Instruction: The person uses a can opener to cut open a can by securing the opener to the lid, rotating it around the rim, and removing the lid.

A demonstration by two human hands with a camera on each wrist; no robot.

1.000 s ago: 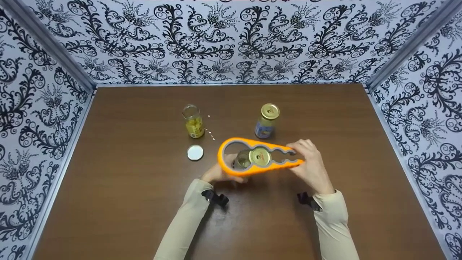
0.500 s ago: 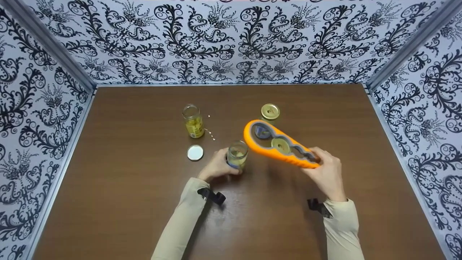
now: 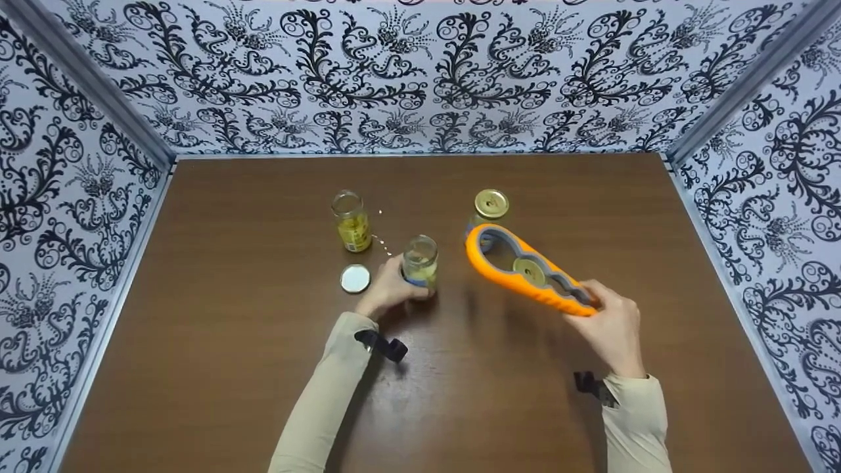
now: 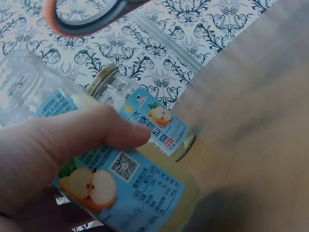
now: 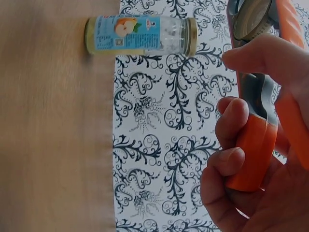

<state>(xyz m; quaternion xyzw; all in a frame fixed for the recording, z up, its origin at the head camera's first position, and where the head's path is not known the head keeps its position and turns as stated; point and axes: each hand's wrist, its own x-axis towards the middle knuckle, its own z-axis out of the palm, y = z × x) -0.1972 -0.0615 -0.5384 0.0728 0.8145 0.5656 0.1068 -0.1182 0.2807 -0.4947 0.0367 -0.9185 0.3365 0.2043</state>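
1. Left hand (image 3: 389,287): holding. It grips the open jar (image 3: 420,261) around its side; in the left wrist view the thumb lies across the blue label, which bears a cut pear and a QR code.
2. Open jar: near the centre of the table (image 3: 217,341), mouth up, with pale contents. Whether its base touches the surface cannot be told.
3. Right hand (image 3: 610,328): holding. Its fingers are curled around the handle end of the orange opener (image 3: 519,293), seen in the right wrist view.
4. Orange opener: raised above the table, slanting from the hand toward the far side. A gold lid (image 3: 529,270) sits between its grey-lined arms.
5. Closed jar (image 5: 140,35): upright on the table beyond the opener, gold cap on, blue pear label. In the head view the opener's rounded end partly covers it.
6. Yellow-label jar (image 3: 353,230): upright and open, at the far left of the held jar.
7. White disc (image 3: 355,278): flat on the table, just beside the left hand.
8. Pale specks (image 3: 384,246): scattered between the yellow-label jar and the held jar.
9. Patterned walls (image 3: 420,72): black scrollwork on white, bordering the table.
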